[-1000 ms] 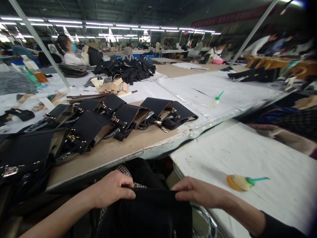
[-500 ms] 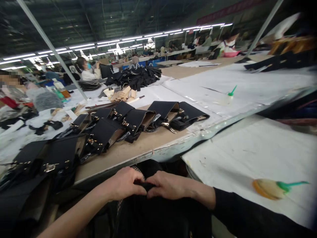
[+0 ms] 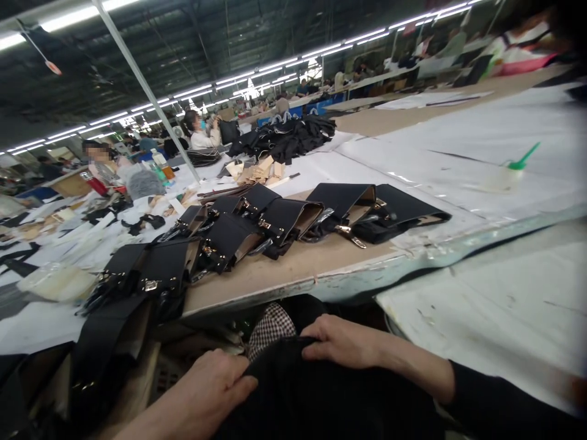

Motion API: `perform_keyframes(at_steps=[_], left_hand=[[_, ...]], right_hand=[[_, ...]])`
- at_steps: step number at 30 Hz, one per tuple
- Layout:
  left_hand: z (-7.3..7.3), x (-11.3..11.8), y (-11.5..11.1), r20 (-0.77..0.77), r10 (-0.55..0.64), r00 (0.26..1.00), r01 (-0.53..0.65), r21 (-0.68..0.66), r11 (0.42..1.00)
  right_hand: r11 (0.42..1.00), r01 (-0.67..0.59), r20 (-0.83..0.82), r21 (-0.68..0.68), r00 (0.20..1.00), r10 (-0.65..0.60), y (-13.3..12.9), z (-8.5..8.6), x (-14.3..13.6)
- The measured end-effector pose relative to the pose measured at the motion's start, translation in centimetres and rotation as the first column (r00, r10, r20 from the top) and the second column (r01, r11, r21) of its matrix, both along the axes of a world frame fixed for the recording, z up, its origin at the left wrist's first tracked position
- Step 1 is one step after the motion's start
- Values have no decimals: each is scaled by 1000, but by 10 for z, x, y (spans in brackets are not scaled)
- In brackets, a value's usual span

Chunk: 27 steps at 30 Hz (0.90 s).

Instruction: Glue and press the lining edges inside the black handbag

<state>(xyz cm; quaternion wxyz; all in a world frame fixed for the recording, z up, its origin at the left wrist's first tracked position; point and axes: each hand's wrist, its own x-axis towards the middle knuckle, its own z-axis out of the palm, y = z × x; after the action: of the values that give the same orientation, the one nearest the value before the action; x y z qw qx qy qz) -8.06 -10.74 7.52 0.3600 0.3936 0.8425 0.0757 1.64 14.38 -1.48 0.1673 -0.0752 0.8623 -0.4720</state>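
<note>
My left hand [image 3: 219, 380] is closed at the left edge of a soft black piece [image 3: 321, 394] across my lap, its thumb lying on top. My right hand [image 3: 345, 343] pinches the upper edge of the same piece, fingers underneath or hidden. The black piece spreads toward me; its exact kind is unclear. Brown-and-white checked cloth [image 3: 271, 330] shows just beyond it over my knee. Ahead, on the table, lie several black handbag bodies [image 3: 293, 214] with gold-coloured clasps and tan insides.
The table edge [image 3: 316, 284] runs across in front of me. A white-topped surface [image 3: 486, 324] adjoins on the right. A bottle with a green spout [image 3: 520, 164] stands at the right. Black pieces [image 3: 293, 137] are heaped farther back, and co-workers sit beyond.
My hands, close together before, are now apart, the left lower and nearer me. My view has turned left. More of the checked cloth shows.
</note>
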Motion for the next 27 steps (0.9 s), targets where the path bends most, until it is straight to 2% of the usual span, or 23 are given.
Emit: perform_keyframes(at_steps=[5, 9, 13, 16, 18, 20, 23, 25, 27], left_hand=[[-8, -7, -4, 150, 4, 989, -22, 120, 993], [-10, -6, -6, 259, 47, 965, -83, 129, 988], [-10, 3, -23, 355, 202, 913, -233, 49, 971], [-16, 15, -37, 330, 278, 902, -326, 99, 940], [-22, 23, -40, 286, 296, 911, -348, 152, 925], [-28, 30, -39, 179, 279, 943, -311, 188, 932], [-30, 37, -29, -37, 152, 988, -140, 224, 965], [-24, 38, -19, -184, 25, 983, 17, 221, 975], [-11, 35, -7, -302, -77, 950, 141, 194, 971]], right_hand=[[980, -199, -223, -28, 957, 189, -17, 20, -21], [948, -316, -260, 41, 913, 316, -31, 26, -40], [954, -287, -256, 83, 919, 299, -29, 14, -43], [964, -253, -237, 81, 935, 265, -24, 5, -38], [966, -250, -228, 67, 939, 258, -22, 3, -35], [964, -264, -203, 36, 943, 265, -20, 6, -32], [946, -321, -136, -30, 939, 315, -20, 17, -29], [925, -380, -138, -25, 917, 373, -21, 24, -28], [912, -410, -200, 7, 893, 403, -21, 30, -28]])
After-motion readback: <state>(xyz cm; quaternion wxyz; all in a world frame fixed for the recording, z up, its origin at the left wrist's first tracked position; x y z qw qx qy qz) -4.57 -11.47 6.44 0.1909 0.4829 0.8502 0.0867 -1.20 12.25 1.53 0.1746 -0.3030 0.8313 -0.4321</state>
